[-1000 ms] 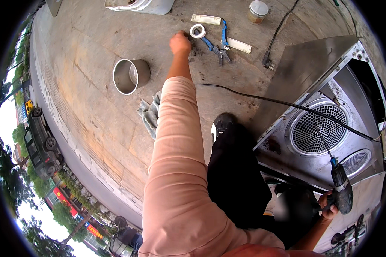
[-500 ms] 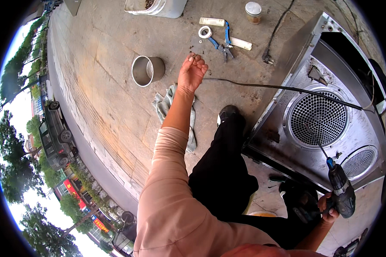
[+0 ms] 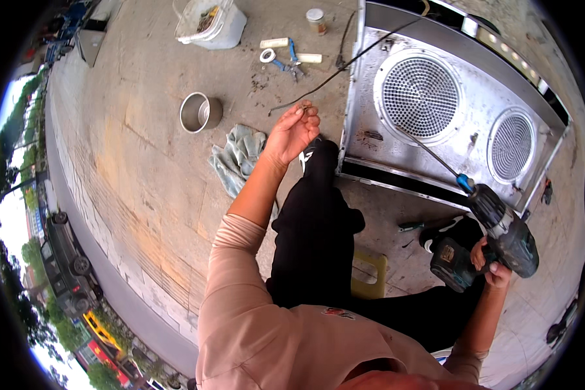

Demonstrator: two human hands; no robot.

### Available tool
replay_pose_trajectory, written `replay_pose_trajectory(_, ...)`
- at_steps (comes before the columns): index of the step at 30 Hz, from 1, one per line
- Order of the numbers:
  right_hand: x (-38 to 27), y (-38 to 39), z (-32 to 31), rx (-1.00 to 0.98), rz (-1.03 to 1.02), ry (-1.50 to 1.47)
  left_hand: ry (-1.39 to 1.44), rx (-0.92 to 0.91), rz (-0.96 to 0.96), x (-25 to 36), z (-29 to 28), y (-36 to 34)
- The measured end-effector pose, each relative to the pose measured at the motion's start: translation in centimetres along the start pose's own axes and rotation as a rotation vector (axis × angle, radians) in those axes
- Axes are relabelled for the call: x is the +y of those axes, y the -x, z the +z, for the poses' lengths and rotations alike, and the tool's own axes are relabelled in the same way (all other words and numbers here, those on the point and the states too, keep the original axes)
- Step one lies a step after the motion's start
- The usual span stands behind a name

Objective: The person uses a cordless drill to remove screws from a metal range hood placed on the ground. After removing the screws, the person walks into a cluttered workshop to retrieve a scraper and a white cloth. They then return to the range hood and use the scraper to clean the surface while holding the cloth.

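Observation:
My right hand (image 3: pixel 499 274) grips the handle of a dark cordless drill (image 3: pixel 500 227) with a blue collar and a long thin bit. The bit points up and left, its tip appearing over the lower left rim of a large round perforated grille (image 3: pixel 419 97); contact cannot be made out. This grille belongs to a stained metal range hood (image 3: pixel 461 159), which has a smaller round grille (image 3: pixel 510 144) at its right. Out to the left, my left hand (image 3: pixel 292 135) is raised with fingers curled. A tiny dark thing shows at its fingertips, too small to name.
A black cord (image 3: pixel 344 65) runs from the hood toward my left hand. On the paving lie a grey cloth (image 3: pixel 237 156), a metal pot (image 3: pixel 201 112), blue-handled pliers (image 3: pixel 294 65), a tape roll (image 3: pixel 267 56), a jar (image 3: pixel 316 22) and a white bucket (image 3: pixel 222 29). A yellow stool (image 3: pixel 370 276) is below me.
The view has turned, so the hood shows farther left and higher. The drill tip has gone from over the large grille to its lower rim. My left hand stays curled.

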State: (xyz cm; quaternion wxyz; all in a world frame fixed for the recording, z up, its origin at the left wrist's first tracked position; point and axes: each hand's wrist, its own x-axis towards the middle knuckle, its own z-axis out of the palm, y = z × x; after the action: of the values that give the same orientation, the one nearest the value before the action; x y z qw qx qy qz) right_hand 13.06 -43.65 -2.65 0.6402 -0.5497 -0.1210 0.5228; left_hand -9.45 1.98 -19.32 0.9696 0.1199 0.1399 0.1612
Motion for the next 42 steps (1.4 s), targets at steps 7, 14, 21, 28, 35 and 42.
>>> replay_pose_trajectory(7,0.3,4.4,-0.9,0.098,-0.131,0.000,-0.473,-0.004,-0.227,1.0,11.6,1.0)
replay_pose_trajectory(14,1.3,6.5,-3.3,0.169,-0.125,-0.072,-0.697,-0.015,-0.365,-5.5,16.8,-5.9)
replay_pose_trajectory(21,2.8,6.7,-4.0,0.212,0.020,0.006,-0.413,0.172,-0.312,-18.7,7.7,-7.2)
replay_pose_trajectory(28,3.9,6.0,-4.6,0.269,0.138,0.034,-0.255,0.333,-0.210,-24.0,3.2,-5.9)
replay_pose_trajectory(35,4.0,5.1,-4.4,0.293,0.191,0.045,-0.206,0.236,-0.204,-23.4,1.5,-6.3)
replay_pose_trajectory(42,3.9,4.6,-3.9,0.297,0.202,0.031,-0.204,0.221,-0.241,-23.2,2.9,-6.0)
